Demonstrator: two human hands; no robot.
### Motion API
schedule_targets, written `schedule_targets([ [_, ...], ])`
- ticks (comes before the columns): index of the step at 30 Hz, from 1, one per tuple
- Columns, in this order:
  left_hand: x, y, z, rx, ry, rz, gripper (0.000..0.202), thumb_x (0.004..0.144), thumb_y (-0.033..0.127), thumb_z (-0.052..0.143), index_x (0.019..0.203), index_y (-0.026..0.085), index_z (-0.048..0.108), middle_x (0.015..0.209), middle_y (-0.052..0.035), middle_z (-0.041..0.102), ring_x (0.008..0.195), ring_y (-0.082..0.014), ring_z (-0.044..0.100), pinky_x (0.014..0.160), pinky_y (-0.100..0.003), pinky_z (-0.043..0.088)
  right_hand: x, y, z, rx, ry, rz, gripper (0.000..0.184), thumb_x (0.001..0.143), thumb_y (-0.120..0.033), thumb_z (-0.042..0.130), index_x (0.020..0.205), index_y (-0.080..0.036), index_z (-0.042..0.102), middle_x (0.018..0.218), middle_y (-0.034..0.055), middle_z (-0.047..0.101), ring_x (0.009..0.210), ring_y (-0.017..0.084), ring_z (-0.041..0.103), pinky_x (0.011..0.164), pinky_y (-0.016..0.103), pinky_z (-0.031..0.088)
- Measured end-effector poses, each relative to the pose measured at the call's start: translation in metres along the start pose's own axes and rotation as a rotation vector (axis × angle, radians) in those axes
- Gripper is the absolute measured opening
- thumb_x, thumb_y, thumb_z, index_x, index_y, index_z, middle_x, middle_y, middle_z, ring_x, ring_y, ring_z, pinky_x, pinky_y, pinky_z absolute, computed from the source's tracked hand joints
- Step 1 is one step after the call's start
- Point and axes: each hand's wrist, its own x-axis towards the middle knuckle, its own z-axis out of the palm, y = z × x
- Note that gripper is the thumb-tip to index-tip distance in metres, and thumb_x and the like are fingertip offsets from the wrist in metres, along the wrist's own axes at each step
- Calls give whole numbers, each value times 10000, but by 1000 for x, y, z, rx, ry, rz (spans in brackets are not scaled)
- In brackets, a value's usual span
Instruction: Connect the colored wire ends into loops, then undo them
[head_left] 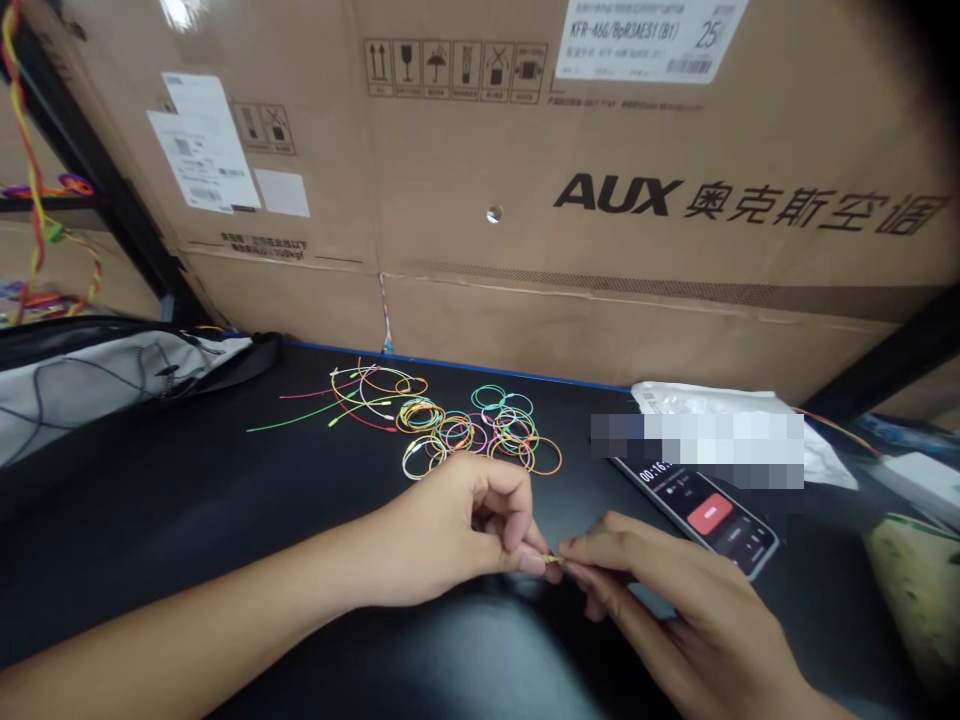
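Near the front middle of the black table, my left hand [450,535] and my right hand [679,590] meet fingertip to fingertip. Thumb and index finger of each are pinched on a thin yellow cord [553,559], of which only a short bit shows in the gap between them. The rest of it is hidden by my fingers. Beyond my left hand lies a heap of coloured cord loops [457,432], closed into rings. Left of the heap are several unclosed cords, among them a green cord [300,417] and a pink one, lying fairly straight.
A phone [709,515] with a running timer lies right of my hands. Behind it rests a white plastic package [720,430], partly blurred. A grey bag [112,390] stands at the left. A large cardboard box [450,180] walls off the back.
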Motion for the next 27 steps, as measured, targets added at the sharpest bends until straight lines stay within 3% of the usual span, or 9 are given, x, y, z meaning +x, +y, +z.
schedule_targets([
  [6, 0, -2, 4, 91, 37, 22, 408, 740, 105, 807, 577, 166, 438, 711, -7, 647, 750, -138, 676, 698, -251, 501, -1, 1, 3, 33, 12, 32, 232, 984, -56, 558, 1104, -222, 666, 724, -7, 622, 597, 141, 608, 549, 233, 484],
  [11, -2, -8, 9, 422, 111, 172, 423, 788, 52, 709, 563, 170, 371, 675, 36, 495, 701, -114, 588, 630, -239, 429, -1, 0, 6, 59, 1, 41, 251, 987, -54, 554, 1088, -241, 687, 720, -14, 622, 594, 134, 625, 541, 216, 481],
  [14, -4, -8, 10, 559, 135, 218, 364, 803, 60, 700, 591, 172, 427, 672, 46, 494, 669, -103, 517, 616, -246, 388, -1, 1, 7, 44, -7, 31, 222, 997, -68, 553, 1088, -222, 685, 720, -8, 620, 596, 138, 621, 539, 221, 474],
  [19, -3, 3, 2, 316, 63, -5, 194, 794, 200, 786, 752, 181, 597, 784, 7, 682, 715, -132, 589, 693, -283, 464, 0, 6, 4, -10, -52, -30, 230, 995, -49, 539, 1109, -197, 674, 744, 12, 633, 606, 150, 612, 542, 233, 480],
  [24, -3, 6, -1, 156, -91, -80, 197, 829, 126, 706, 740, 178, 538, 820, -13, 694, 844, -167, 689, 747, -291, 498, 0, 2, 1, -55, -87, -75, 218, 1003, -51, 532, 1091, -184, 680, 772, 31, 686, 630, 157, 644, 568, 235, 521],
  [27, -3, 6, 1, 112, -115, -54, 300, 808, 73, 699, 684, 184, 450, 769, 1, 669, 868, -168, 711, 789, -289, 524, -2, -2, 2, -109, -70, -77, 197, 1031, -99, 524, 1088, -214, 674, 807, 31, 715, 666, 165, 688, 622, 244, 554],
])
